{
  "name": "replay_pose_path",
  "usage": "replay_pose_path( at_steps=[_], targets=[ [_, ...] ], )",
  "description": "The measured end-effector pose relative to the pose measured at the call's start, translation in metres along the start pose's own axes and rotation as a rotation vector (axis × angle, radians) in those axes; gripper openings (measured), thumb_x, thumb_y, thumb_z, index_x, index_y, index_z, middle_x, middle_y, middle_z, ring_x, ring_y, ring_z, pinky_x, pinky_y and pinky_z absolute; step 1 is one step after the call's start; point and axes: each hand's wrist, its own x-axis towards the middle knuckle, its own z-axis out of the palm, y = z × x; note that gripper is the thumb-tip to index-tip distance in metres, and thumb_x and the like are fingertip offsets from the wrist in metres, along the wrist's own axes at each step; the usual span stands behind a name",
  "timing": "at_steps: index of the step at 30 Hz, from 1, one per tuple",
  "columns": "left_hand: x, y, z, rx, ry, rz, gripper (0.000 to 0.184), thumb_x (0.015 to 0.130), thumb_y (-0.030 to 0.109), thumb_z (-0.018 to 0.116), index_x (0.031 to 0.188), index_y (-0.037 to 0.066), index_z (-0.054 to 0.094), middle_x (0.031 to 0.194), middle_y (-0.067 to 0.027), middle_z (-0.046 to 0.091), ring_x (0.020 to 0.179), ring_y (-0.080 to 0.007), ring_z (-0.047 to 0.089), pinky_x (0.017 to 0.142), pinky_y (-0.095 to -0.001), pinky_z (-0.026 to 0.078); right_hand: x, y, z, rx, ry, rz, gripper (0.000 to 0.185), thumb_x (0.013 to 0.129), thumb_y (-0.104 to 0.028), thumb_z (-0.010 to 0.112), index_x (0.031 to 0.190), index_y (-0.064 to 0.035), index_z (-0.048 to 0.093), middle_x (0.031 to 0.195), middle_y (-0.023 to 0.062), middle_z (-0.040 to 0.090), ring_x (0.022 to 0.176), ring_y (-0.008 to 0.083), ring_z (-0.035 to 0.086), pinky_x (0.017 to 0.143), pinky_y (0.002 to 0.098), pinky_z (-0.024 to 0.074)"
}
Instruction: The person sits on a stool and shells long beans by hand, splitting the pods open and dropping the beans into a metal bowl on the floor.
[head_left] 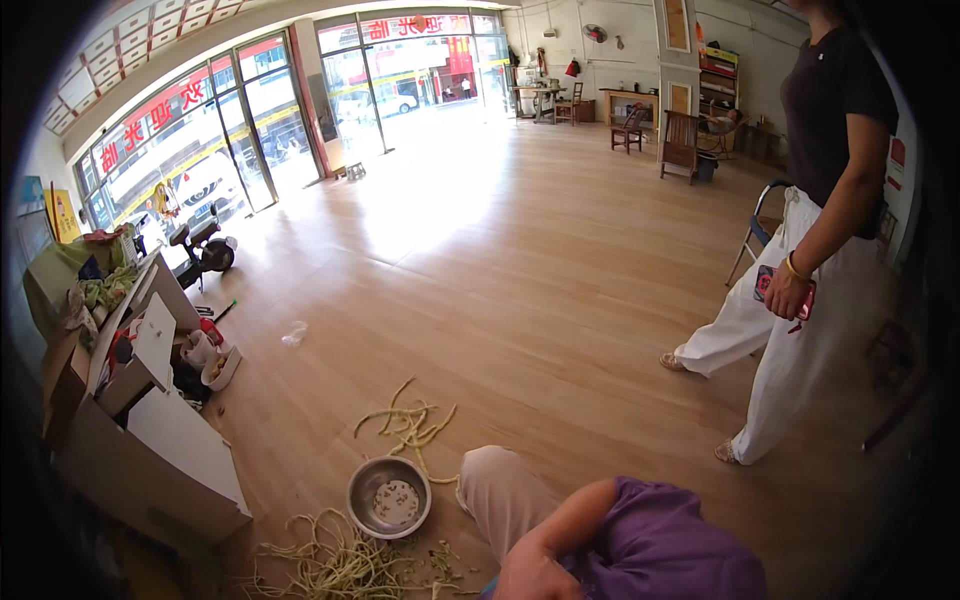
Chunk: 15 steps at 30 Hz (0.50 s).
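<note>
Neither my left hand nor my right hand shows. At the bottom edge a bare arm (pixel 560 530) comes out of a purple sleeve (pixel 660 530) and runs out of the frame, no fingers visible. Beside it rises a knee in beige trousers (pixel 505 490). Left of the knee, a metal bowl (pixel 360 497) stands on the floor with some small pale pieces in it. Long green beans (pixel 330 560) lie in a tangled heap below and left of the bowl. More long beans (pixel 410 425) are spread behind it. Short green bits (pixel 440 565) lie scattered near the bowl's lower right.
At the right a person (pixel 830 130) in a dark top and white trousers stands holding a phone (pixel 765 283). A cluttered white cabinet (pixel 185 440) is on the left, a scooter (pixel 205 250) behind it. Crumpled plastic (pixel 294 333) lies on the floor. Chairs (pixel 680 140) stand far back.
</note>
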Motion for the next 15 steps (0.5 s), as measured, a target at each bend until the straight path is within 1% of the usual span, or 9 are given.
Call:
replay_pose_path(
  at_steps=[7, 11, 15],
  targets=[
    [0.014, 0.003, 0.003, 0.002, 0.0, 0.016, 0.015, 0.088, 0.015, 0.049, 0.083, 0.003, 0.056, 0.07, -0.0043, 0.057, 0.061, -0.0108, 0.051, 0.057, -0.0223, 0.041, -0.008, -0.067, -0.018, -0.074, -0.115, 0.036, 0.044, 0.084, -0.038, 0.051, 0.09, 0.0057, 0.052, 0.085, 0.0234, 0.053, 0.076, 0.0424, 0.049, 0.07, 0.0481, 0.0375],
    [0.021, 0.002, 0.001, 0.003, -0.022, 0.023, 0.015, 0.088, 0.015, 0.049, 0.084, 0.002, 0.056, 0.07, -0.0044, 0.057, 0.061, -0.0108, 0.051, 0.057, -0.0222, 0.041, 0.003, -0.103, -0.023, -0.117, -0.147, 0.036, 0.043, 0.084, -0.037, 0.051, 0.089, 0.0057, 0.052, 0.084, 0.023, 0.054, 0.075, 0.0422, 0.049, 0.069, 0.0478, 0.0378],
    [0.021, 0.002, -0.006, 0.022, -0.04, 0.023, 0.015, 0.088, 0.015, 0.049, 0.084, 0.002, 0.056, 0.07, -0.0045, 0.057, 0.061, -0.0108, 0.051, 0.057, -0.0222, 0.041, 0.013, -0.118, -0.027, -0.141, -0.158, 0.016, 0.043, 0.084, -0.037, 0.051, 0.089, 0.0057, 0.052, 0.083, 0.0227, 0.054, 0.074, 0.042, 0.05, 0.068, 0.0475, 0.0382]
  ],
)
